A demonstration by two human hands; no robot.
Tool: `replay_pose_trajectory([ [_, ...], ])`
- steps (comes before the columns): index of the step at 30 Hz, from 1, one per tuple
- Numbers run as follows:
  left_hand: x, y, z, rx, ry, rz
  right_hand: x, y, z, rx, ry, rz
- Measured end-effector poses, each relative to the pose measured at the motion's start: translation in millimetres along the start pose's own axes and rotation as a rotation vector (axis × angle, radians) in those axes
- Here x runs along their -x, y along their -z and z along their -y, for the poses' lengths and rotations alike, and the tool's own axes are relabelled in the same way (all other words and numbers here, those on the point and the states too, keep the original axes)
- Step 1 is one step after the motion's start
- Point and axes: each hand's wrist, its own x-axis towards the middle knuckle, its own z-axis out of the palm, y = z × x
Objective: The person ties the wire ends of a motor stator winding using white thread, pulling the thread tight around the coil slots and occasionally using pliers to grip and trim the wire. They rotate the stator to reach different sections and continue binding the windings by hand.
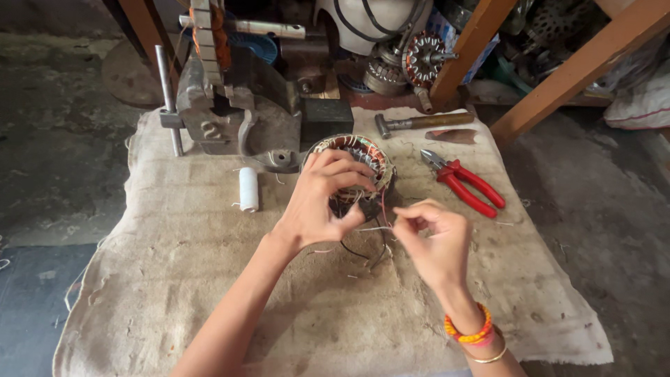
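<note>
A round motor stator (363,152) wound with copper coil stands on a burlap cloth (181,279). My left hand (317,202) rests against its near side, fingers curled over the rim and coils. My right hand (436,244), with orange and gold bangles at the wrist, pinches a thin white thread (373,228) that runs toward the stator. Loose dark wire leads (356,250) trail from the stator onto the cloth between my hands.
A white thread spool (248,188) lies left of the stator. Red-handled pliers (464,183) and a hammer (419,123) lie to the right. A heavy metal bench vise (223,105) stands behind. Motor parts (412,63) and wooden legs (572,73) crowd the back.
</note>
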Motion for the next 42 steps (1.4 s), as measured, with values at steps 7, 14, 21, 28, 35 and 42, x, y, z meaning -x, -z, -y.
replay_pose_trajectory([
  [7,-1,-8,-11,-0.111,-0.044,0.021,7,40,5,-0.765,-0.345,0.032],
  [14,10,-30,-15,-0.260,-0.033,-0.186,4,3,13,-0.063,-0.115,-0.022],
  [21,13,-33,-11,-0.364,-0.020,-0.242,5,-11,27,0.305,0.069,-0.126],
  [28,12,-33,-13,-0.243,-0.035,-0.142,24,-13,41,0.329,0.011,-0.104],
  [35,5,-22,-8,-0.237,-0.063,-0.012,13,-17,44,0.297,0.140,-0.134],
  [42,6,-19,-7,-0.188,-0.042,0.074,7,-33,30,0.517,0.210,-0.138],
])
